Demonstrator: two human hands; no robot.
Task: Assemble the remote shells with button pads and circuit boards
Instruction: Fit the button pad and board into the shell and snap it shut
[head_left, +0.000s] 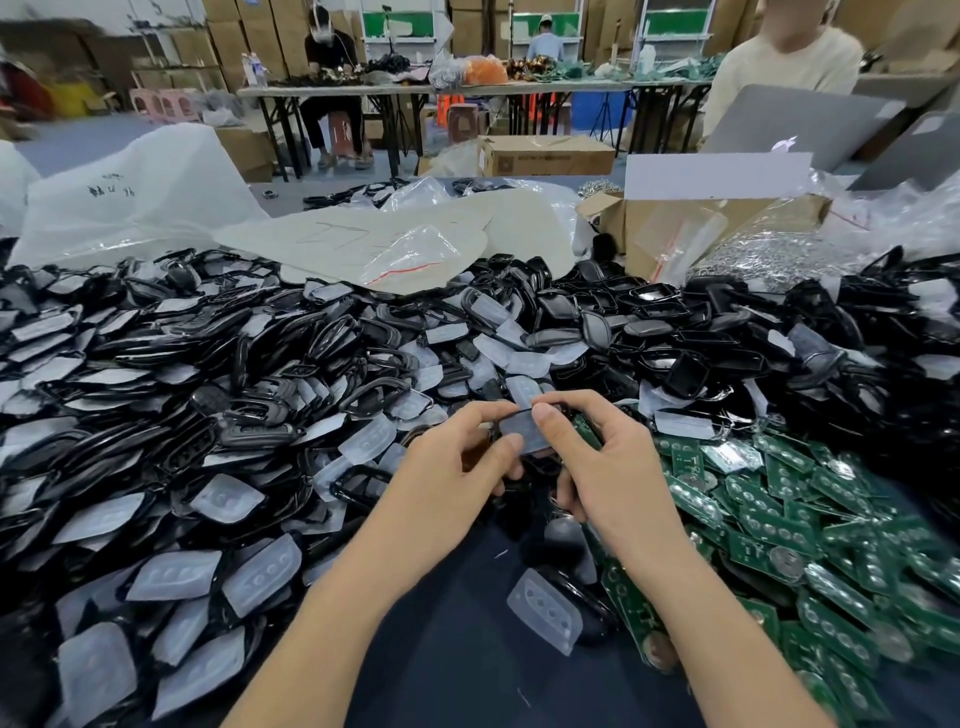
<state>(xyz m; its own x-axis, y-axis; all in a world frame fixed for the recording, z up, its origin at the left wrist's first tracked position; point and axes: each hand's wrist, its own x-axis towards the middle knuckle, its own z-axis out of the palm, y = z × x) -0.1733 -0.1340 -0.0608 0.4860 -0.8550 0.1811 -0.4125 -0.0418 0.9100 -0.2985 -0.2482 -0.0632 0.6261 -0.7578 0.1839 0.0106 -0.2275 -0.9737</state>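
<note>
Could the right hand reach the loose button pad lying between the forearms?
Probably yes: the button pad lies uncovered and close by. But the right hand is pinching a shell together with the left hand, so it must let go first.

Left hand (457, 457) and right hand (597, 457) pinching a remote shell (524, 431), green circuit boards (810, 530) heaped right
</note>
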